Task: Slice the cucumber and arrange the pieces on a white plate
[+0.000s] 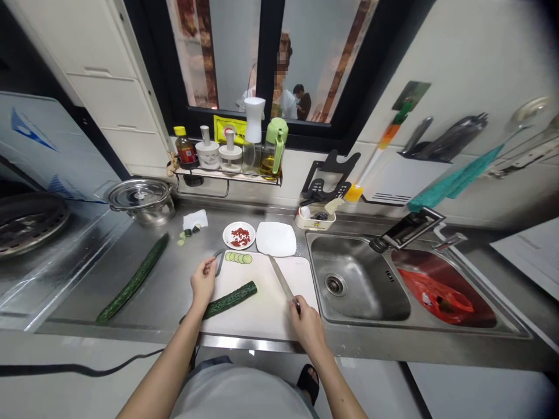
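Note:
A white cutting board (pixel 271 308) lies on the steel counter in front of me. On it rests a partly cut cucumber (pixel 230 299), lying at an angle, and a short row of cucumber slices (pixel 238 258) near the far edge. My left hand (pixel 202 284) sits at the board's left edge beside the cucumber's near end, fingers curled with the fingertips by the board's corner. My right hand (pixel 307 325) is closed on the handle of a knife (pixel 282 281), whose blade points away across the board.
A whole long cucumber (pixel 133 280) lies on the counter to the left. Behind the board are a small plate of red bits (pixel 239 235), an empty white plate (pixel 276 238), cucumber ends by a tissue (pixel 194 220), and a lidded pot (pixel 142 201). A sink (pixel 356 285) borders the board's right.

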`<action>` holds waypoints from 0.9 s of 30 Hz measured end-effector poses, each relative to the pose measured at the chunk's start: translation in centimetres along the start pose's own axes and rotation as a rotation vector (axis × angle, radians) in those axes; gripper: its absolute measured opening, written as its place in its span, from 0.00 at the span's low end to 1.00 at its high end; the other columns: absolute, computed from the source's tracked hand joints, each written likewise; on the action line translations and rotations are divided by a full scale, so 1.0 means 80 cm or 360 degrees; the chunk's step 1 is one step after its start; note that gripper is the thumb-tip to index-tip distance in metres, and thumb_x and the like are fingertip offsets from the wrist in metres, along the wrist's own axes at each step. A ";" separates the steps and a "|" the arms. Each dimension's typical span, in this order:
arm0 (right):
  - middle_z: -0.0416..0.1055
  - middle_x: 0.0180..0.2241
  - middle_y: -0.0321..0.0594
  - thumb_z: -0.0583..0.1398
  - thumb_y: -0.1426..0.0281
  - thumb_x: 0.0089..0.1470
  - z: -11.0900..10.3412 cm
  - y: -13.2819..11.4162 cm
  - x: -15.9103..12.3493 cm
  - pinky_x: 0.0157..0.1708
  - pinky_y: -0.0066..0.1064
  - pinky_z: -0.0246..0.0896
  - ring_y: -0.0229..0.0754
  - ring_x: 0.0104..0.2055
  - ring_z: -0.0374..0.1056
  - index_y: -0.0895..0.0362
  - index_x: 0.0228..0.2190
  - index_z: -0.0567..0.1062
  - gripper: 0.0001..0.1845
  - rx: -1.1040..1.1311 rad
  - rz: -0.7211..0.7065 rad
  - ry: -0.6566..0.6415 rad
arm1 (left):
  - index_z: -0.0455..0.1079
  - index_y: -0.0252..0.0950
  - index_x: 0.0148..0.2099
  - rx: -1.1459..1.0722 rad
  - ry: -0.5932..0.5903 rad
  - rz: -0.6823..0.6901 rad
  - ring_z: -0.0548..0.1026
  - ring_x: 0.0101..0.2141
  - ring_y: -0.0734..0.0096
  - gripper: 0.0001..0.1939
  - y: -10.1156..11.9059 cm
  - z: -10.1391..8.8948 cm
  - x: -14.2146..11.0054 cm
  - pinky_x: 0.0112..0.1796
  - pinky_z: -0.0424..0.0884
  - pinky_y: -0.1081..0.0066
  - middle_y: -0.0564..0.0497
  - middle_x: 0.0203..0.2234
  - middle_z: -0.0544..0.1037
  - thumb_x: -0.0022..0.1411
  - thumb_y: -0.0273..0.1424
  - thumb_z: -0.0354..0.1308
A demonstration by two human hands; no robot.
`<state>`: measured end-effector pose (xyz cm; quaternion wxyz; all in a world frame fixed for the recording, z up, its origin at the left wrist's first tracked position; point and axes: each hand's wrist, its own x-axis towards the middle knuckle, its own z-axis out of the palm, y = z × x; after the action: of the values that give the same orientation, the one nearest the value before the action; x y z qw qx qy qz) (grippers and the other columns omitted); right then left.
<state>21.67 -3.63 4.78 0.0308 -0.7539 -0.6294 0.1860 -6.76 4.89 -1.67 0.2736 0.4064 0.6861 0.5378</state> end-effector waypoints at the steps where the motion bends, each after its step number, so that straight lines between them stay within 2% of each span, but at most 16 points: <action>1: 0.76 0.31 0.39 0.46 0.65 0.64 0.000 -0.001 0.000 0.28 0.27 0.45 0.39 0.33 0.70 0.54 0.39 0.70 0.14 0.0001 -0.0006 -0.0001 | 0.74 0.31 0.45 0.0016 -0.0017 0.0005 0.75 0.34 0.66 0.22 -0.002 0.000 -0.004 0.38 0.71 0.68 0.45 0.33 0.79 0.57 0.43 0.55; 7: 0.76 0.32 0.39 0.46 0.65 0.64 0.003 -0.003 0.001 0.28 0.27 0.44 0.39 0.33 0.70 0.53 0.40 0.70 0.14 0.0010 -0.0031 0.0014 | 0.74 0.33 0.44 0.0244 -0.0147 0.0145 0.75 0.33 0.66 0.20 -0.016 -0.001 -0.028 0.35 0.70 0.69 0.46 0.32 0.79 0.60 0.43 0.53; 10: 0.76 0.32 0.39 0.46 0.65 0.64 0.004 -0.005 0.001 0.29 0.27 0.45 0.39 0.34 0.70 0.54 0.40 0.70 0.15 -0.0005 -0.0054 0.0014 | 0.74 0.35 0.44 0.0411 -0.0293 0.0419 0.75 0.36 0.65 0.18 -0.017 0.001 -0.044 0.39 0.70 0.67 0.46 0.36 0.78 0.63 0.42 0.51; 14: 0.76 0.32 0.41 0.45 0.65 0.65 0.004 -0.014 0.001 0.29 0.27 0.46 0.39 0.35 0.71 0.55 0.40 0.70 0.16 -0.0073 -0.0099 -0.0074 | 0.74 0.38 0.43 0.0614 -0.0597 0.0878 0.73 0.40 0.63 0.15 -0.009 0.011 -0.068 0.44 0.68 0.64 0.46 0.37 0.78 0.66 0.39 0.49; 16: 0.76 0.33 0.42 0.45 0.65 0.65 0.002 -0.021 0.001 0.30 0.27 0.47 0.40 0.36 0.71 0.55 0.41 0.70 0.16 -0.0113 -0.0140 -0.0141 | 0.75 0.39 0.43 0.0695 -0.0730 0.0988 0.73 0.39 0.64 0.14 -0.003 0.019 -0.077 0.43 0.67 0.64 0.47 0.36 0.77 0.66 0.38 0.49; 21: 0.76 0.36 0.45 0.45 0.67 0.65 -0.003 -0.037 0.000 0.32 0.28 0.51 0.43 0.39 0.72 0.56 0.43 0.71 0.16 -0.0206 -0.0225 -0.0313 | 0.75 0.41 0.46 0.0797 -0.0844 0.1005 0.72 0.40 0.64 0.13 0.002 0.032 -0.082 0.43 0.66 0.64 0.47 0.38 0.77 0.65 0.37 0.51; 27: 0.76 0.38 0.47 0.46 0.68 0.63 -0.006 -0.049 0.000 0.34 0.28 0.53 0.44 0.41 0.72 0.57 0.43 0.71 0.16 -0.0225 -0.0257 -0.0422 | 0.73 0.43 0.50 0.0837 -0.1063 0.0905 0.74 0.40 0.64 0.15 0.009 0.029 -0.079 0.43 0.67 0.66 0.48 0.38 0.78 0.62 0.37 0.55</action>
<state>18.15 -2.72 6.33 -0.0909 -0.6701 -0.6979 0.2359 -1.41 0.72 -2.03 0.2094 0.7817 0.5356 0.2411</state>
